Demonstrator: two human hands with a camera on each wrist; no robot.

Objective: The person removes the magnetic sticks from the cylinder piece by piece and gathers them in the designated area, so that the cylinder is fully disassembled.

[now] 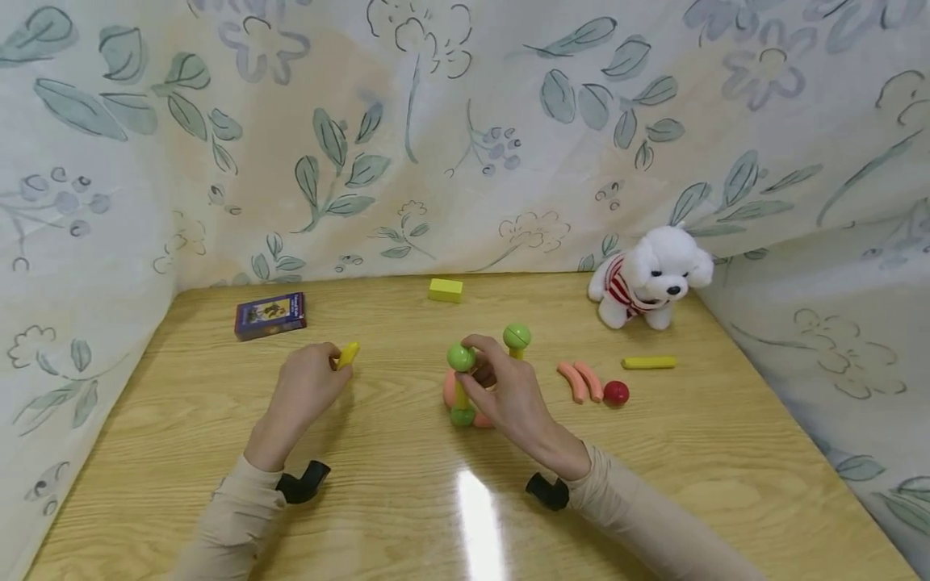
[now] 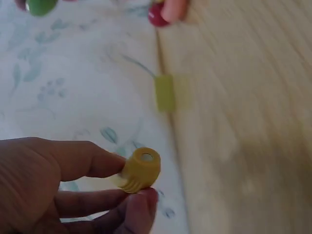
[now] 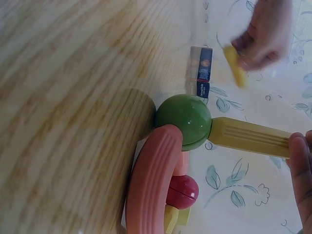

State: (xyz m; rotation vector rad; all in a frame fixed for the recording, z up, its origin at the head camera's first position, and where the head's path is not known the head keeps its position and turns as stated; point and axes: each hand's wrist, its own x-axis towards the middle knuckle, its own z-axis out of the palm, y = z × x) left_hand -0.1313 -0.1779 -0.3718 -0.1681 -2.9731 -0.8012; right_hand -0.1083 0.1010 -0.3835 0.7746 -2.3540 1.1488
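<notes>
My left hand (image 1: 308, 383) pinches a short yellow rod (image 2: 142, 168) above the table; a round silvery spot shows on its end. At a small construction of magnetic toy pieces, my right hand (image 1: 512, 395) pinches the upper part of an upright yellow rod (image 3: 248, 136). That rod joins a green ball (image 1: 461, 357) at its top and a lower green ball (image 3: 183, 119) at the table. Pink curved bars (image 3: 153, 180) meet the lower ball. Behind this hand, another green ball (image 1: 517, 336) tops a second yellow rod. The hand hides part of the construction.
Right of the construction lie two loose pink bars (image 1: 581, 382), a red ball (image 1: 616, 394) and a yellow rod (image 1: 649, 363). Farther back are a white toy dog (image 1: 657, 278), a yellow block (image 1: 446, 290) and a dark card box (image 1: 270, 315). Floral cloth (image 1: 407, 161) borders the table.
</notes>
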